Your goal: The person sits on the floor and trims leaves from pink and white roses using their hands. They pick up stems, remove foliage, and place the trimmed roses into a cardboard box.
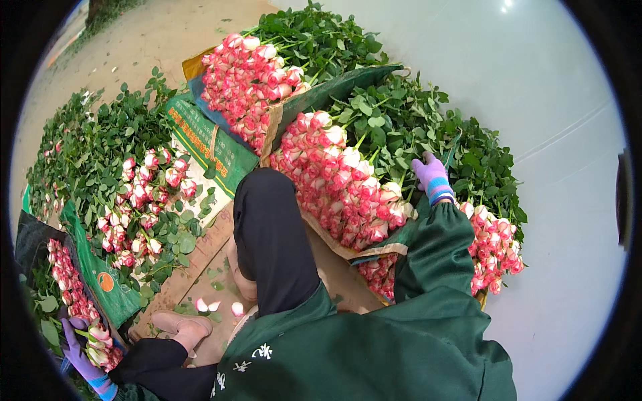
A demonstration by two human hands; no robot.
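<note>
My left hand [80, 351], in a purple glove, reaches to the lower left beside a row of pink-and-white roses [70, 280]; its fingers are by green stems, and whether they grip one I cannot tell. On the right my right hand [430, 173], gloved in lilac with a blue cuff, touches the leafy stems of a large pile of roses [336, 175] laid on a green woven sack; its fingertips are partly lost in the leaves. Another stack of roses [246, 85] lies farther off, past an upright sack flap [326, 97].
Loose roses [140, 195] with leafy stems lie on a printed sack [215, 145] at left. More roses [494, 245] stand beyond my right arm. Wooden boards [195, 260], fallen petals [208, 305] and leaves lie near my legs. A pale smooth surface [551, 150] spans the right side.
</note>
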